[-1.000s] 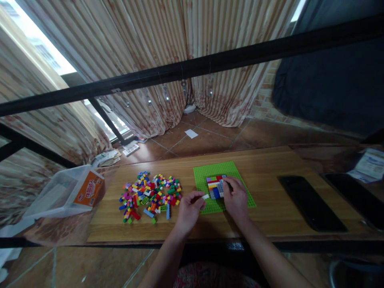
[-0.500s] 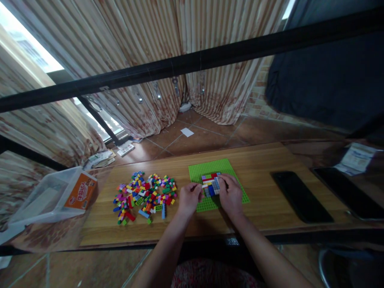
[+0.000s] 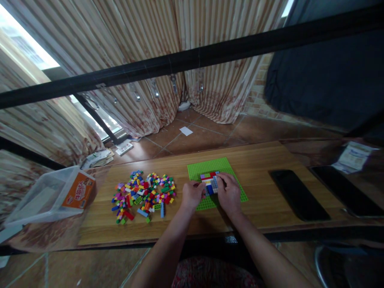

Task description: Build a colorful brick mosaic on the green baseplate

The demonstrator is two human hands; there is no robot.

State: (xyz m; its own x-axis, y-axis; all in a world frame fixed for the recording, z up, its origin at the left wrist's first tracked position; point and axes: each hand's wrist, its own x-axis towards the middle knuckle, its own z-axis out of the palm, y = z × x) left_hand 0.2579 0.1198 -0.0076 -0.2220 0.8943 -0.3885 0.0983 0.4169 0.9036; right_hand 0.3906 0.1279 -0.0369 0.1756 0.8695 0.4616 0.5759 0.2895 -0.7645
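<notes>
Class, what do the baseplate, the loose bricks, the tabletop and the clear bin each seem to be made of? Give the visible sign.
Baseplate: probably plastic; even green, studded surface.
Bricks: likely moulded plastic; bright solid colours, crisp edges.
Tabletop: wood or wood-look laminate, softly shiny; the grain shows, but not which.
Bin: apparently thin plastic; see-through, slightly cloudy walls.

Orange label [image 3: 78, 191], clear bin [image 3: 45, 217] left of worktop [image 3: 258, 180]: white Chinese characters, blurred | flat white box [image 3: 124, 148] beyond worktop: print illegible
</notes>
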